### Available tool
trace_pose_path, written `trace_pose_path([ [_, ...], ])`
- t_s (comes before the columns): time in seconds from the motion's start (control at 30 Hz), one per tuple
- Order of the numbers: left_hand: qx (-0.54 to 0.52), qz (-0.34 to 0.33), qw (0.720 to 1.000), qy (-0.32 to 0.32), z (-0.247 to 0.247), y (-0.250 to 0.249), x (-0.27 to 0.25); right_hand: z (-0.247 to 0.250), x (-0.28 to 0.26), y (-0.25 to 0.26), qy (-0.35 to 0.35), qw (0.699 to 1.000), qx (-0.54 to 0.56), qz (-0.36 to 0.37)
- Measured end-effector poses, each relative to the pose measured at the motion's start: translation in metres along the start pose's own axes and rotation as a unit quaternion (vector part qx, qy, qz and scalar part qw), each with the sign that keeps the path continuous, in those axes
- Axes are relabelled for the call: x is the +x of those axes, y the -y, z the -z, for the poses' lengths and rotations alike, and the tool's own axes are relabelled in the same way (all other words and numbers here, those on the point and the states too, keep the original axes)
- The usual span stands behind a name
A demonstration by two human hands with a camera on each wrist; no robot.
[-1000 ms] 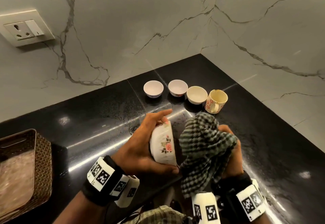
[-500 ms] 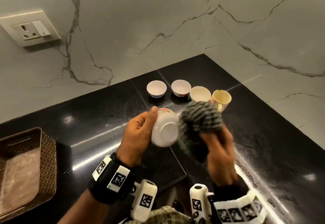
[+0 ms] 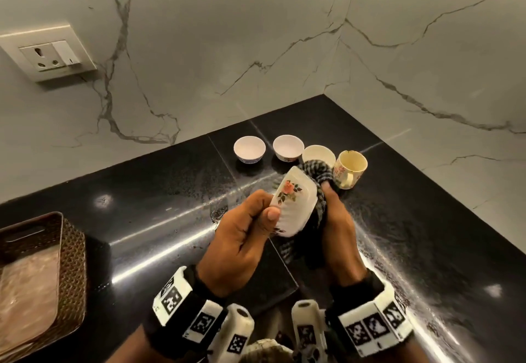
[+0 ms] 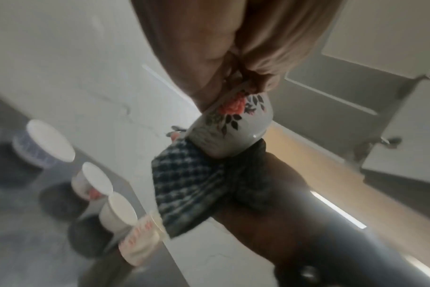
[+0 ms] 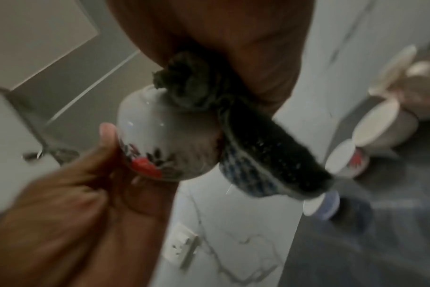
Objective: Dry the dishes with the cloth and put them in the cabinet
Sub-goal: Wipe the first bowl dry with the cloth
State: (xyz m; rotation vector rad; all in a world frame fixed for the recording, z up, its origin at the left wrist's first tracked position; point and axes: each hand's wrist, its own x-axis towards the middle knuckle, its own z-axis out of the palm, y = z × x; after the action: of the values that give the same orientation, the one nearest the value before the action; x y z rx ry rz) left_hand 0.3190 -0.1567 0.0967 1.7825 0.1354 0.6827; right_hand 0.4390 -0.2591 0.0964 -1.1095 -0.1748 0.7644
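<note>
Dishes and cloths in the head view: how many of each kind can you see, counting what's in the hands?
Small bowls on the counter: 3
Flowered bowl held in the left hand: 1
Mug: 1
Checked cloth held in the right hand: 1
Total: 6

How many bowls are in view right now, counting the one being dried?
4. One floral bowl in the left hand; three on the counter in a row: left, middle, right, partly behind the cloth.
</note>
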Motion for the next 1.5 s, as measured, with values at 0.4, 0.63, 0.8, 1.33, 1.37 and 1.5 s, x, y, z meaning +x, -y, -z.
trace_pose_path([
  [0.4, 0.463, -0.245, 0.84, 0.139, 0.003, 0.024, 0.007, 0.004, -0.014, 0.003, 0.021, 0.985, -0.171, 0.031],
  [0.63, 0.367, -0.284, 0.882, 0.079, 0.017, 0.019, 0.002, 0.032, -0.01, -0.004, -0.026, 0.898, -0.418, 0.137],
  [0.8, 0.113, -0.091, 0.981, 0.126, 0.033, 0.015, 0.009, 0.034, -0.014, -0.005, 0.029, 0.875, -0.473, 0.095],
  [1.33, -0.127, 0.088, 0.988, -0.009, 0.017, 0.023, 0.003, 0.018, -0.028, 0.011, 0.041, 0.797, -0.521, 0.302],
  [1.37, -0.128, 0.087, 0.988, 0.004, 0.013, 0.022, 0.003, 0.013, -0.027, 0.01, 0.084, 0.799, -0.514, 0.301],
  [1.5, -0.161, 0.091, 0.983, 0.011, 0.006, 0.022, 0.004, 0.008, -0.026, 0.006, 0.087, 0.816, -0.484, 0.303],
])
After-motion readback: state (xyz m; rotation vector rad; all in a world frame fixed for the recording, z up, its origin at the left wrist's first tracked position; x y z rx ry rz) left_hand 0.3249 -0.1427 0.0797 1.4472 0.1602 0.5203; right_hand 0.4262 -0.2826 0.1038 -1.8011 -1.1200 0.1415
